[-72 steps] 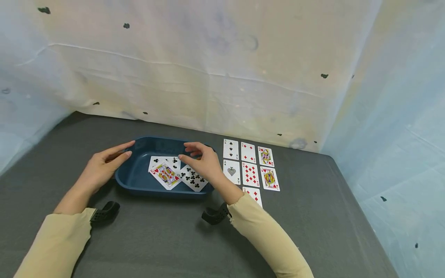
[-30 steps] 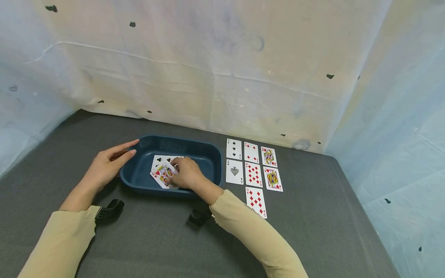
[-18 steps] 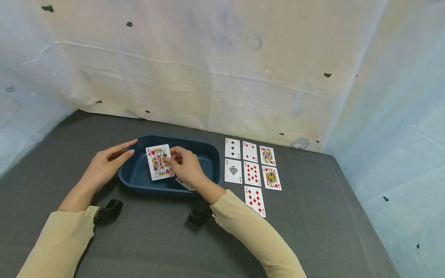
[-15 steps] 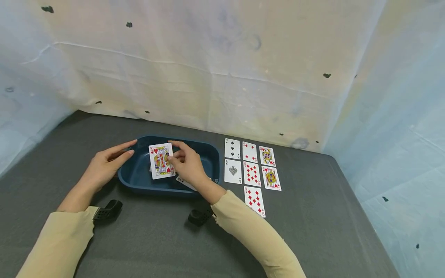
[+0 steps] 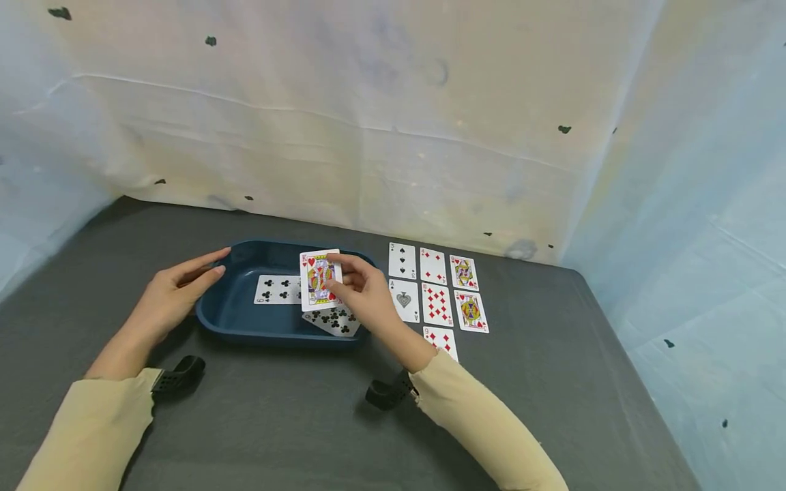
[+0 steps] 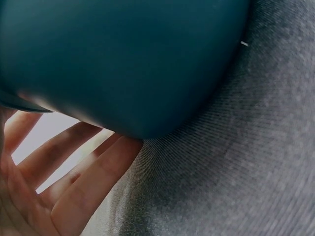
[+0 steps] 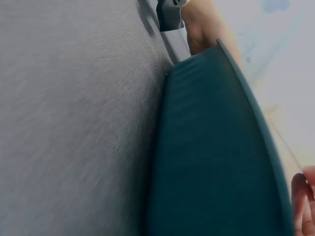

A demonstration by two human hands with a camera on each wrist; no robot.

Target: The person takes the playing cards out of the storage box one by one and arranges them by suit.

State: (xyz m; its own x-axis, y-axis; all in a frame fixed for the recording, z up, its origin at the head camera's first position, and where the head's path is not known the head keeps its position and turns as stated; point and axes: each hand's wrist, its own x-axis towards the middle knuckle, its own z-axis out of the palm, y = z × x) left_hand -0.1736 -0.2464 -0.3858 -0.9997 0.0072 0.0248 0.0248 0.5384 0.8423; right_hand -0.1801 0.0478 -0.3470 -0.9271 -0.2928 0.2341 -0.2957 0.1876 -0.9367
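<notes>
My right hand [image 5: 374, 300] pinches the king of hearts [image 5: 312, 285], a playing card held face up above the blue tray [image 5: 236, 315]. In the right wrist view, fingertips of that hand [image 7: 306, 201] show at the right edge, beyond the tray wall [image 7: 211, 147]. My left hand [image 5: 168, 303] stays at the tray's left end. Its straight, spread fingers [image 6: 93, 182] touch the outer wall in the left wrist view. Inside the tray lie a clubs card [image 5: 276, 290], partly covered by the king, and another clubs card [image 5: 338, 322] near the front right.
Right of the tray, several cards lie face up in rows on the grey table [image 5: 276, 416], among them the three of spades [image 5: 402, 260], ace of spades [image 5: 404, 300] and jack of hearts [image 5: 471, 311]. A pale sheet [image 5: 368, 136] hangs behind.
My right hand has picked the king of hearts up from the tray, turned it upright and carried it rightward, uncovering the clubs card at left. The left hand stays at the tray.
</notes>
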